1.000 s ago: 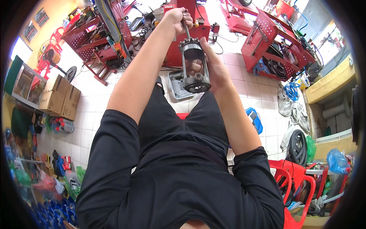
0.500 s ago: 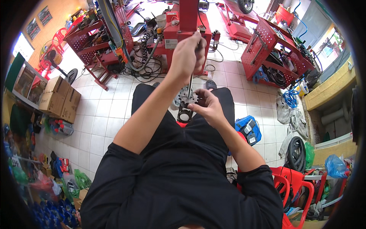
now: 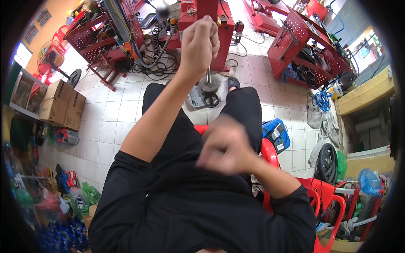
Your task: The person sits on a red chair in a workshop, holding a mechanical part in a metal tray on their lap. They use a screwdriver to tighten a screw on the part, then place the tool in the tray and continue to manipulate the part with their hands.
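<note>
My left hand [image 3: 199, 48] is raised ahead of me in a fist around a tool. Its straight metal shaft [image 3: 208, 76] comes out below the fist and points down; the fist hides the handle. In line with the shaft's lower end is a round grey metal part [image 3: 209, 85]; whether they touch I cannot tell. A black ring [image 3: 211, 100] lies just nearer. Both are by a grey tray [image 3: 195, 98] on the floor between my feet. My right hand [image 3: 224, 145] is over my lap, smeared by motion; anything in its fingers cannot be made out.
A red machine [image 3: 219, 50] stands ahead, with black cables [image 3: 156, 67] on the tiles to its left. Red tool carts [image 3: 295, 55] flank it. A blue case [image 3: 276, 135] lies by my right knee. Cardboard boxes [image 3: 63, 103] stand left; a red chair [image 3: 322, 196] is at lower right.
My right hand has left the toothed sprocket area at the shaft and pulled back toward my lap. My left hand has shifted slightly up and left. The sprocket no longer shows.
</note>
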Motion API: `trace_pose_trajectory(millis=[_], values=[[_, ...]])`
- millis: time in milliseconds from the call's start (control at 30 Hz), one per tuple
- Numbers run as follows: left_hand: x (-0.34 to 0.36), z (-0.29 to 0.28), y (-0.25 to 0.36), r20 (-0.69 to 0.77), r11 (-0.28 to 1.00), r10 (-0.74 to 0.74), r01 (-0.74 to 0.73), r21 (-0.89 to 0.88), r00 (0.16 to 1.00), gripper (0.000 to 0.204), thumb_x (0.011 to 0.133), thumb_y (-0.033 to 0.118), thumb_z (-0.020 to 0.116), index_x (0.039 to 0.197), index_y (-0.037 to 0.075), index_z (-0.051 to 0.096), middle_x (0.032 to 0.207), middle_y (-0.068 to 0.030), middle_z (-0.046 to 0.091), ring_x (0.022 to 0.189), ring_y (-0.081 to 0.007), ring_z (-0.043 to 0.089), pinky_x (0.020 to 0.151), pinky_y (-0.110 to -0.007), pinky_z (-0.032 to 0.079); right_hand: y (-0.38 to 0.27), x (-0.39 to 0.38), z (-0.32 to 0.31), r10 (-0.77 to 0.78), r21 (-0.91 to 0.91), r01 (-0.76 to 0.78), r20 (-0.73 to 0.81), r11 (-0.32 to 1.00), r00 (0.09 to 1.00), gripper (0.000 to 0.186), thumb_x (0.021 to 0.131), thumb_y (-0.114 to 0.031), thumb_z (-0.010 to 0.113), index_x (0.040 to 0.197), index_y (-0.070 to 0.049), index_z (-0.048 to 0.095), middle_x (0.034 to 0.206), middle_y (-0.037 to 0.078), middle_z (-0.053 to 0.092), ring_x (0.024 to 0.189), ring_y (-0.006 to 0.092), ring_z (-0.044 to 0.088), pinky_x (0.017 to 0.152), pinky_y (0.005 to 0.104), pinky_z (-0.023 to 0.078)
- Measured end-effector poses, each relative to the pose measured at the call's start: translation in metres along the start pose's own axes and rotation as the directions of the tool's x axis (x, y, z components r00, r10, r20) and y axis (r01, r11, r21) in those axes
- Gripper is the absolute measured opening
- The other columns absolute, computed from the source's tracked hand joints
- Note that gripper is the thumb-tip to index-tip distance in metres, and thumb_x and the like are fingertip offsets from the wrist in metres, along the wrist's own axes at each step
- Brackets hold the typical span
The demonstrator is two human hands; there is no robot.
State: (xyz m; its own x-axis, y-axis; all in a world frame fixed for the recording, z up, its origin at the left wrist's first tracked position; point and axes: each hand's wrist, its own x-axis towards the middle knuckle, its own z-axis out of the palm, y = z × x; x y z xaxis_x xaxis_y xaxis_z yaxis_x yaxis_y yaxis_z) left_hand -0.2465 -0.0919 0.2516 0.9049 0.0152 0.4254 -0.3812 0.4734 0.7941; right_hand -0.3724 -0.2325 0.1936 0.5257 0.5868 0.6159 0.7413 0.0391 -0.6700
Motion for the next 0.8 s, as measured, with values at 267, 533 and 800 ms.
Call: trace_pose_trajectory(millis=[267, 533, 800], values=[[0.012, 0.011, 0.02, 0.084, 0.995, -0.094, 0.092, 0.032, 0.992, 0.032, 0.096, 0.032, 0.041, 0.07, 0.013, 0.036, 0.053, 0.0047, 0.025, 0.041, -0.0067, 0.021, 0.038, -0.025, 0.015, 0.128, 0.007, -0.045, 0.433, 0.094, -0.43, -0.02, 0.898, 0.901, 0.113, 0.051, -0.036, 0.089, 0.14, -0.004, 0.027, 0.126, 0.02, 0.044, 0.12, 0.0301, 0.044, 0.103, 0.0399, 0.032], [0.047, -0.011, 0.001, 0.109, 0.973, -0.202, 0.212, -0.088, 0.973, 0.035, 0.098, 0.031, 0.038, 0.067, 0.015, 0.037, 0.05, 0.0042, 0.03, 0.036, -0.0076, 0.026, 0.034, -0.024, 0.018, 0.171, 0.04, -0.027, 0.41, 0.272, -0.402, 0.026, 0.874, 0.912, 0.122, 0.05, -0.036, 0.091, 0.144, -0.005, 0.019, 0.132, 0.02, 0.043, 0.124, 0.03, 0.041, 0.107, 0.041, 0.028], [0.105, -0.051, -0.031, -0.021, 0.935, -0.308, 0.298, -0.191, 0.951, 0.034, 0.097, 0.032, 0.04, 0.068, 0.016, 0.036, 0.051, 0.0045, 0.026, 0.037, -0.0074, 0.024, 0.034, -0.024, 0.016, 0.22, 0.068, -0.021, 0.549, 0.484, -0.532, 0.122, 0.695, 0.827, 0.08, 0.058, -0.017, 0.089, 0.124, -0.002, 0.045, 0.107, 0.006, 0.058, 0.1, 0.0148, 0.055, 0.09, 0.0311, 0.044]])
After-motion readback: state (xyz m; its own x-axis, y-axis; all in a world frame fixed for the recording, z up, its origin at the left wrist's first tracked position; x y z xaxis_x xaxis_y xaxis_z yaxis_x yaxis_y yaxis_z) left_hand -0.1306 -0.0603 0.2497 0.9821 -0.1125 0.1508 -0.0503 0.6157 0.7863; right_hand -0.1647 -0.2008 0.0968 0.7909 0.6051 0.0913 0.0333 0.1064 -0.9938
